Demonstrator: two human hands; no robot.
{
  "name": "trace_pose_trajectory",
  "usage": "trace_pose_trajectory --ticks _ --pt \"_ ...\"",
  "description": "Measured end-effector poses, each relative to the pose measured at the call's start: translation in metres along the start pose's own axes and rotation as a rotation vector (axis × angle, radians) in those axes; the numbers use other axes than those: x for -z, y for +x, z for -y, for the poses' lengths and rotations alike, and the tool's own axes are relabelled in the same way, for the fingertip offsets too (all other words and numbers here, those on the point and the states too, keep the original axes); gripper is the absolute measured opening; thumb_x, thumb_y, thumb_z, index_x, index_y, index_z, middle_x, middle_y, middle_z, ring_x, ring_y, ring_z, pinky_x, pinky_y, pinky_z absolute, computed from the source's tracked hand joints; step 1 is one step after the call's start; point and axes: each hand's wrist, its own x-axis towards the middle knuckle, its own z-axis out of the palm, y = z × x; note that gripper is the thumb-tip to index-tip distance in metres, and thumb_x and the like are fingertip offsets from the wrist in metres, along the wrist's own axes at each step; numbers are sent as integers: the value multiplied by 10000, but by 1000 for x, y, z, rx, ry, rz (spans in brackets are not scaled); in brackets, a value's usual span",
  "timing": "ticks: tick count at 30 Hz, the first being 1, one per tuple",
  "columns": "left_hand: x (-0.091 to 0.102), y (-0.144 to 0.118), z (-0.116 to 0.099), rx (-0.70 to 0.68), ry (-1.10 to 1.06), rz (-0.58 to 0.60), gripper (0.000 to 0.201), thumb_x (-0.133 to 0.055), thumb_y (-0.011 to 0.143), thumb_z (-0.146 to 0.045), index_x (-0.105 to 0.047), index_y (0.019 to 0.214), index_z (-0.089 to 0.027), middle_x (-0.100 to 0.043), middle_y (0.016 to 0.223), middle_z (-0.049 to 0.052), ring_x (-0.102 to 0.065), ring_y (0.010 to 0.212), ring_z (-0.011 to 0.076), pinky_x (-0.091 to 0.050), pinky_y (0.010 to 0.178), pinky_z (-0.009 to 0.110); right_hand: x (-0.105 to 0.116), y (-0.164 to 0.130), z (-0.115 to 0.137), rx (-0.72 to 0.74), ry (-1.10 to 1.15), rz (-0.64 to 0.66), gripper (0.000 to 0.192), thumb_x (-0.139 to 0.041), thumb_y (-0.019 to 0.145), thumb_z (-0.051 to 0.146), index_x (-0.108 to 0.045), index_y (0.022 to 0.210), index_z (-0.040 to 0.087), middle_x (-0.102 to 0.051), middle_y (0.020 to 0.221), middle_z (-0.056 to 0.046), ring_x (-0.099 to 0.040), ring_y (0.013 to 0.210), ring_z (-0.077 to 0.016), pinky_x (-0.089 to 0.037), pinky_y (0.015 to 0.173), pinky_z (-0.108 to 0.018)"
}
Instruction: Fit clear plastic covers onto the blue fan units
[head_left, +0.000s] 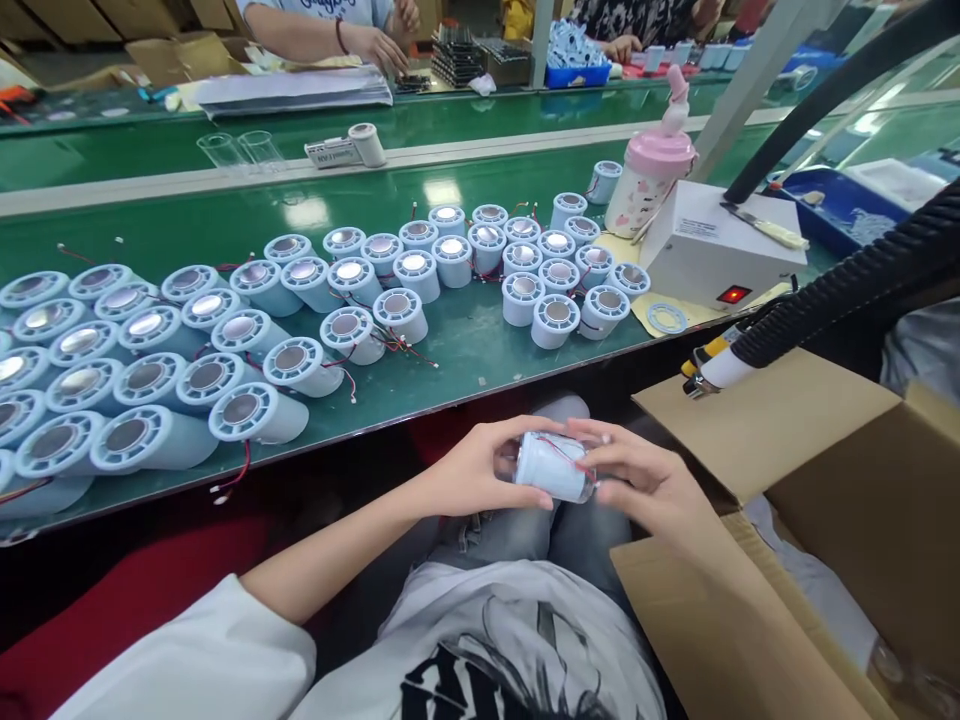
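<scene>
Above my lap, a light-blue plastic cylinder (553, 466) lies on its side between my two hands, with a thin red wire across it. A clear rim shows at its ends, perhaps a transparent sleeve. My left hand (491, 465) wraps around the left end, thumb below and fingers above. At the right end, the fingers of my right hand (637, 475) close over the cylinder and the wire; the fingertips are slightly blurred. On the green workbench (465, 365) stand many similar cylinders (555, 320) with round metallic discs on top and loose red and black wires.
An open cardboard box (810, 420) stands at my right, below a black flexible hose (847, 280). A white box with a red switch (720, 240) and a pink-lidded bottle (651, 180) sit on the bench. Across it, co-workers' hands (375, 48) handle parts; clear cups (259, 150) lie nearer.
</scene>
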Motion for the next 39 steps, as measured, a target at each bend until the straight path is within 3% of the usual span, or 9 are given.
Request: trace_pose_trajectory --ticks 3,5,8,14,23,32,39 --pt "-2 -1 1 67 -151 -21 672 -812 677 -291 -526 1278 -200 -602 1228 111 -633 994 207 -529 841 320 -3 -10 -4 198 -288 -2 448 -748 777 182 -634 1192 306 -553 1377 -60 -497 1287 -262 -423 1084 -411" --pt "-3 -2 0 71 -153 2 681 -807 687 -305 -521 1300 -221 -601 1243 109 -641 970 200 -530 801 295 -5 -16 -7 229 -317 -17 453 -719 804 162 -590 1212 313 -559 1370 -53 -501 1287 -241 -430 1084 -402" --pt "-2 -3 -5 34 -86 39 740 -815 679 -287 -500 1348 -254 -589 1291 108 -644 997 218 -535 785 285 -4 -22 -8 148 -209 17 462 -711 815 174 -538 1221 311 -548 1370 -54 -509 1276 -235 -500 1020 -377" --pt "-1 -5 -16 -96 -5 88 786 -830 650 -167 -511 1359 -281 -539 1389 93 -555 1225 268 -481 995 354 3 -24 4 3 -108 64 463 -724 815 201 -522 1207 342 -548 1341 -20 -555 1213 -203 -543 959 -310" --pt "-2 -9 -21 -154 96 100 774 -826 663 -196 -509 1363 -297 -533 1393 101 -543 1241 270 -509 956 337 4 -26 10 -120 38 93 453 -728 826 248 -519 1208 373 -558 1283 11 -582 1138 -183 -543 922 -277" --pt "-2 -10 -19 -216 166 99 783 -831 650 -180 -516 1358 -290 -510 1424 90 -477 1316 252 -473 1011 325 4 -23 14 -296 267 122 415 -733 817 305 -503 1163 295 -600 1175 -30 -611 968 -166 -537 796 -258" --pt "-1 -10 -18 -222 166 106 784 -828 653 -181 -511 1362 -290 -514 1419 91 -470 1320 255 -475 1014 333 0 -19 11 -388 422 107 364 -702 830 396 -515 1106 250 -644 981 -9 -636 782 -135 -571 678 -260"
